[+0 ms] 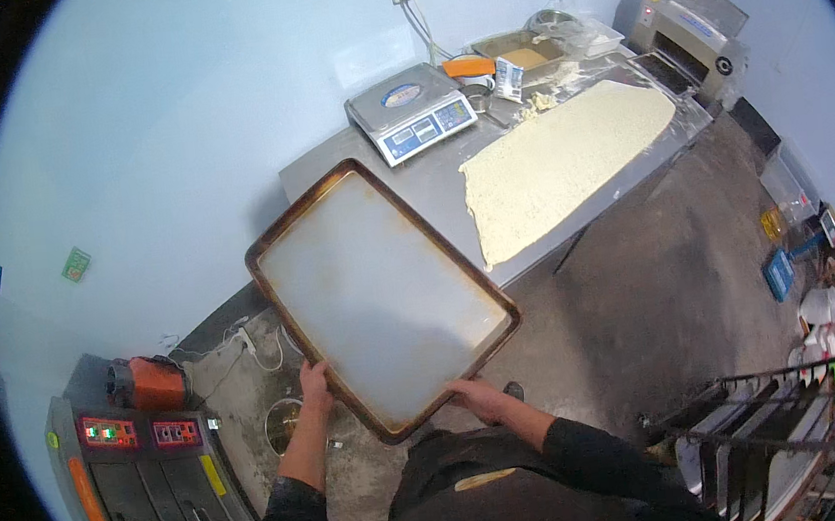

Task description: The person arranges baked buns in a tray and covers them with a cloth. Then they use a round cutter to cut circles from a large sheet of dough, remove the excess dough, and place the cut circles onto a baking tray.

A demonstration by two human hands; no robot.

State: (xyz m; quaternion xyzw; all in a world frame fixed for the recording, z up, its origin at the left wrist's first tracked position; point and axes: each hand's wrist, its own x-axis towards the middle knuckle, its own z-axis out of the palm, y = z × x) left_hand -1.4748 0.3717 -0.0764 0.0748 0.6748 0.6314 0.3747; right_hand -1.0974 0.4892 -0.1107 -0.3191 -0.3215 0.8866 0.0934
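Note:
A large rectangular baking tray [380, 284] with a browned rim is held out in front of me, tilted across the view. My left hand [315, 383] grips its near left edge, and my right hand [475, 396] grips the near right edge; the fingers of both go under the rim and are partly hidden. Beyond the tray, a wide sheet of rolled-out dough [569, 165] lies flat on the steel table [313, 170]. The tray overlaps the table's near left part in view and hides some of it. The tray's inside looks bare.
A digital scale [410, 110] stands on the table by the wall, near an orange-handled tool [469, 67] and a tub [523, 52]. A dough sheeter [688, 39] sits at the far right end. An oven [148, 487] is at lower left, a tray rack [775, 427] at lower right.

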